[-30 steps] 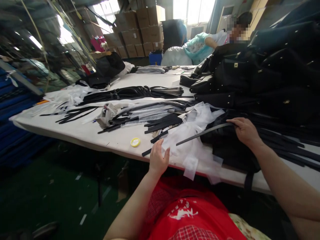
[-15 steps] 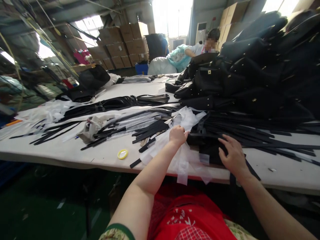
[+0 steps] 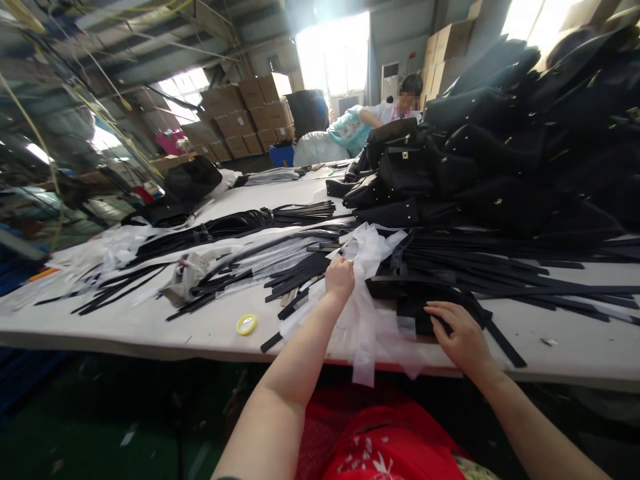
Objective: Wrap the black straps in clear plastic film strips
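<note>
My left hand [image 3: 340,277] is closed at the white translucent sheets [image 3: 367,333], its fingertips pinching a fold of them. These sheets lie in a crumpled heap and hang over the table's front edge. To the right, my right hand [image 3: 460,333] rests with fingers spread on a black fabric piece [image 3: 415,300], holding nothing that I can see. Long black strips [image 3: 480,263] fan out behind and right of it. Shorter black strips [image 3: 300,275] lie left of my left hand.
A large pile of black bags [image 3: 480,160] rises at the back right. A yellow ring [image 3: 247,325] sits near the front edge of the white table [image 3: 210,340]. A black strip bundle [image 3: 240,223] lies farther back. Beyond the table, a person [image 3: 385,110] stands by a bulging pale-blue bag [image 3: 345,123].
My right hand has let go of a thin strip and come down on the black fabric. My left hand, open before, has reached forward and closed on the white sheets. The view has turned right.
</note>
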### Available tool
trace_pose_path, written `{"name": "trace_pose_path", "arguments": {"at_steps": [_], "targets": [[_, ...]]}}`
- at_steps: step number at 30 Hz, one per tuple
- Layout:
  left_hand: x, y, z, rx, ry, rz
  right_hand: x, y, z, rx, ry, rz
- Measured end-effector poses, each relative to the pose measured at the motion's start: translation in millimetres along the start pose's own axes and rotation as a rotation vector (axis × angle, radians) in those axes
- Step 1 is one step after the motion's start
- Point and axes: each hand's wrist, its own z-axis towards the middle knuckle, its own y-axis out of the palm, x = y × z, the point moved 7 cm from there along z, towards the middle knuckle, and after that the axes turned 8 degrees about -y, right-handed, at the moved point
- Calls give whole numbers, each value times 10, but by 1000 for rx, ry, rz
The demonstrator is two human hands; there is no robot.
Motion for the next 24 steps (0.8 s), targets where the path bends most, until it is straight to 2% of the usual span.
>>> {"name": "trace_pose_path", "arguments": {"at_steps": [5, 8, 10, 13, 17, 20, 22, 24], "targets": [[-288, -521, -31, 162, -109, -165, -255, 162, 86, 7, 25, 193], [-358, -833, -270, 213, -143, -391, -429, 300, 156, -58, 140, 418], [-356, -945, -511, 172, -163, -651, -570, 465, 215, -161, 241, 628], [-260, -918, -915, -38, -191, -874, -805, 770, 307, -284, 392, 1019], [-84, -752, -1468, -351, -149, -864, -1026, 1248, 334, -420, 728, 1528], [-50, -665, -1868, -551, -69, -756, -976, 1498, 312, -403, 998, 1596], [-116, -621, -2124, -707, -27, -654, -877, 1574, 320, -340, 1071, 1532], [-291, -580, -2333, -848, -79, -548, -815, 1603, 322, -310, 1076, 1472]]}}
